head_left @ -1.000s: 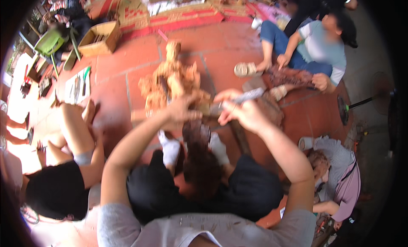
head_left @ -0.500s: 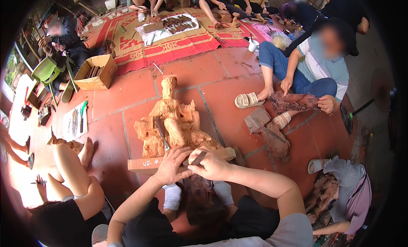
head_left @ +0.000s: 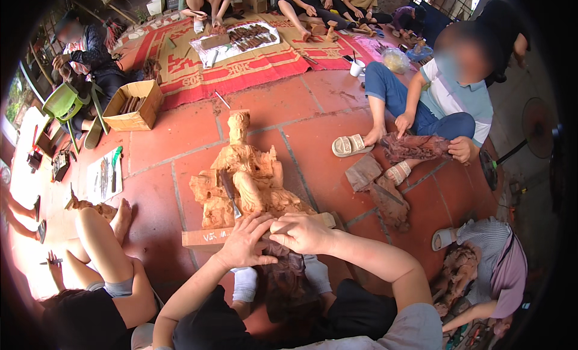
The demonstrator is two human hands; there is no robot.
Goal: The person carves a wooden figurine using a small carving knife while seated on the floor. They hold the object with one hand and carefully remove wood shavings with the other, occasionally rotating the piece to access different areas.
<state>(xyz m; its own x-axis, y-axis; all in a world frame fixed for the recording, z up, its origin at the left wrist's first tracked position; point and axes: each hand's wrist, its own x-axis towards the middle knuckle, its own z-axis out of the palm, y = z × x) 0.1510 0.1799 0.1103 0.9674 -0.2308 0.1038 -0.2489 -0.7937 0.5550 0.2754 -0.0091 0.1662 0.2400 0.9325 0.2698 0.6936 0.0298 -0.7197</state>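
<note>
Side by side over a dark reddish-brown wood piece (head_left: 288,278) are my two hands. My left hand (head_left: 244,243) is open, fingers stretched forward and thumb apart. Curled closed next to it is my right hand (head_left: 301,232); what its fingers grip is hidden. The dark piece lies between my white-socked feet. Just beyond my hands stands a pale carved wooden seated figure (head_left: 244,169) on a plank base (head_left: 205,238). A chisel (head_left: 229,190) with a dark handle leans on the carving, its blade close to my left fingertips.
At right a seated person holds a dark wood carving (head_left: 415,148); wood blocks (head_left: 364,172) lie near. A cardboard box (head_left: 135,106) of tools stands left. Beyond is a red-and-tan mat (head_left: 253,67). People sit around; another leg (head_left: 99,241) is close at left.
The brown flat-ended piece that showed in my right hand is now out of sight. My right hand has turned and shifted slightly right; my left fingers have spread, the thumb lower.
</note>
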